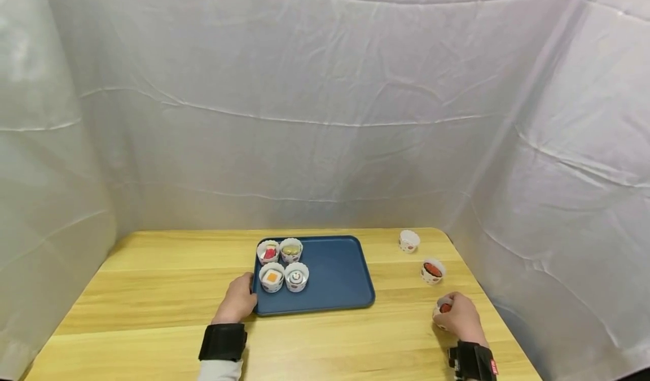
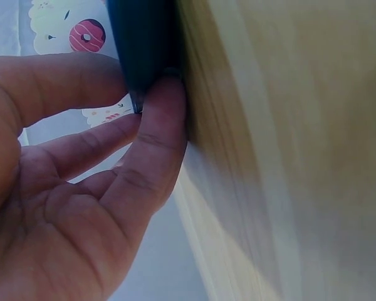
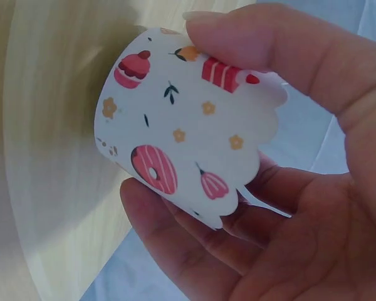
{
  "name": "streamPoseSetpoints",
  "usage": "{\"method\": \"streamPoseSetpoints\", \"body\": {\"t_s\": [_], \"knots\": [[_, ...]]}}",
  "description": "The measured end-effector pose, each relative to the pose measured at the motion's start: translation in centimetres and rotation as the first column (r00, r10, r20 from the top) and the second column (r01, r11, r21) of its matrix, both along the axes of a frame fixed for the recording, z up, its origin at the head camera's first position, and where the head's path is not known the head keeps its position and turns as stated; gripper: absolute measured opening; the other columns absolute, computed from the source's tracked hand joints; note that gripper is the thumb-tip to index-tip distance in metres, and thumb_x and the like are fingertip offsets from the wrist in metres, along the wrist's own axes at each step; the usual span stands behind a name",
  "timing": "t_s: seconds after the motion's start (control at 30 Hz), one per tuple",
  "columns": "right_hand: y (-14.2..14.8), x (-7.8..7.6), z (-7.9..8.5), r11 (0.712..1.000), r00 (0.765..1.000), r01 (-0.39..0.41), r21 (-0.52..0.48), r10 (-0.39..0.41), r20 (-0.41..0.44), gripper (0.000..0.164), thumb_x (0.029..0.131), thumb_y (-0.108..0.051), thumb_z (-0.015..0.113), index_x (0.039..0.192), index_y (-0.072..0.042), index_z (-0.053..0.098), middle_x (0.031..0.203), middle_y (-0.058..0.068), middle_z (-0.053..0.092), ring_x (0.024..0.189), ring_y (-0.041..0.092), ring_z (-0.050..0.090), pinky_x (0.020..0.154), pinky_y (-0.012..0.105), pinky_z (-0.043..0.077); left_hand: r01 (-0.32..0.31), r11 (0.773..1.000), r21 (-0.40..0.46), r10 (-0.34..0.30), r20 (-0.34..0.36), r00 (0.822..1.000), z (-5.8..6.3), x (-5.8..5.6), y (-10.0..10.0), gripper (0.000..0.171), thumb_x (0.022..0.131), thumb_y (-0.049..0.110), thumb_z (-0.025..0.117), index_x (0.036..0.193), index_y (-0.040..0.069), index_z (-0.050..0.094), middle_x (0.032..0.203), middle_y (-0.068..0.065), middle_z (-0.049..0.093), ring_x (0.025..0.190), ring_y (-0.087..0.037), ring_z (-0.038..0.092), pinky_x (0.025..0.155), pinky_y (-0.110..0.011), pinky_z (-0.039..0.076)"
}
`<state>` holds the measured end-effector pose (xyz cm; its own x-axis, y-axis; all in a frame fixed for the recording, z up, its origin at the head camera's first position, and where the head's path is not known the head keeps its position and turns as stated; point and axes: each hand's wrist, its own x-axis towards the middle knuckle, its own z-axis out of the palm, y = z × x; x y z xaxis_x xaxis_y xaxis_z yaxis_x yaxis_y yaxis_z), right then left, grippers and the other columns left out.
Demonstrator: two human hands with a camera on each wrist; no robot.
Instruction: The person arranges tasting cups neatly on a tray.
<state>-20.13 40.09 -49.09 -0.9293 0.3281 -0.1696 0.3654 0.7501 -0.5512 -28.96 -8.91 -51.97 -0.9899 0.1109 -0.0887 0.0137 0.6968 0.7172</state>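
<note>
My left hand [image 1: 239, 298] grips the left edge of a blue tray [image 1: 335, 274], thumb and fingers pinching its rim [image 2: 144, 50] in the left wrist view. On the tray's left half stand several scalloped paper cups, among them one with a red and white piece [image 1: 268, 252], one with an orange-topped piece [image 1: 272, 277] and one with a round swirled piece [image 1: 297, 277]. At the right, my right hand [image 1: 461, 316] holds a paper cup [image 3: 182, 119] printed with sweets, thumb on one side and fingers on the other. Something red [image 1: 445, 308] shows inside that cup.
Beyond the right hand stand a paper cup with a red piece [image 1: 433, 271] and, farther back, a white paper cup [image 1: 408, 241]. The wooden table [image 1: 167, 290] ends at hanging grey-white sheets [image 1: 304, 161] at the back and sides.
</note>
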Motion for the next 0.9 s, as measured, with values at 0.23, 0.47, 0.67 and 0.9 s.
{"method": "streamPoseSetpoints", "body": {"t_s": [0.23,0.47,0.67,0.9], "knots": [[-2.1,-0.8,0.2,0.998,0.995,-0.055,0.018,0.056,-0.079,0.04,0.072,-0.003,0.076,0.106,0.008,0.059,0.091,0.016,0.062,0.078,0.026,0.054,0.064,0.035,0.048,-0.015,1.0,-0.006,0.016,0.015,1.0,-0.1,0.1,-0.1,0.049,0.09,-0.009,0.058,0.136,-0.021,0.045,0.134,-0.039,0.054,0.123,-0.049,0.055,0.105,-0.061,0.046],[-3.8,-1.7,0.2,0.991,0.981,-0.12,0.053,0.127,-0.147,0.042,0.072,0.0,0.077,0.11,0.006,0.061,0.097,0.015,0.064,0.081,0.025,0.055,0.068,0.035,0.049,-0.007,1.0,0.006,0.007,0.009,1.0,0.1,0.1,0.0,0.049,0.09,-0.01,0.058,0.136,-0.021,0.045,0.134,-0.039,0.054,0.124,-0.049,0.055,0.104,-0.061,0.046],[-5.2,-2.2,0.6,0.987,0.966,-0.147,0.058,0.156,-0.206,0.037,0.072,0.001,0.076,0.105,0.003,0.061,0.093,0.013,0.064,0.079,0.024,0.055,0.067,0.035,0.049,-0.005,1.0,0.01,0.005,0.016,1.0,0.1,0.1,0.2,0.049,0.091,-0.009,0.058,0.136,-0.021,0.044,0.135,-0.039,0.053,0.125,-0.049,0.055,0.105,-0.061,0.046],[-7.5,-3.2,1.4,0.981,0.945,-0.185,0.066,0.196,-0.261,0.039,0.075,0.001,0.078,0.111,0.004,0.063,0.103,0.018,0.067,0.089,0.028,0.063,0.075,0.043,0.055,-0.006,1.0,0.013,0.006,0.016,1.0,0.1,0.1,0.0,0.047,0.092,-0.009,0.059,0.135,-0.021,0.046,0.134,-0.038,0.054,0.123,-0.048,0.056,0.105,-0.06,0.047]]}}
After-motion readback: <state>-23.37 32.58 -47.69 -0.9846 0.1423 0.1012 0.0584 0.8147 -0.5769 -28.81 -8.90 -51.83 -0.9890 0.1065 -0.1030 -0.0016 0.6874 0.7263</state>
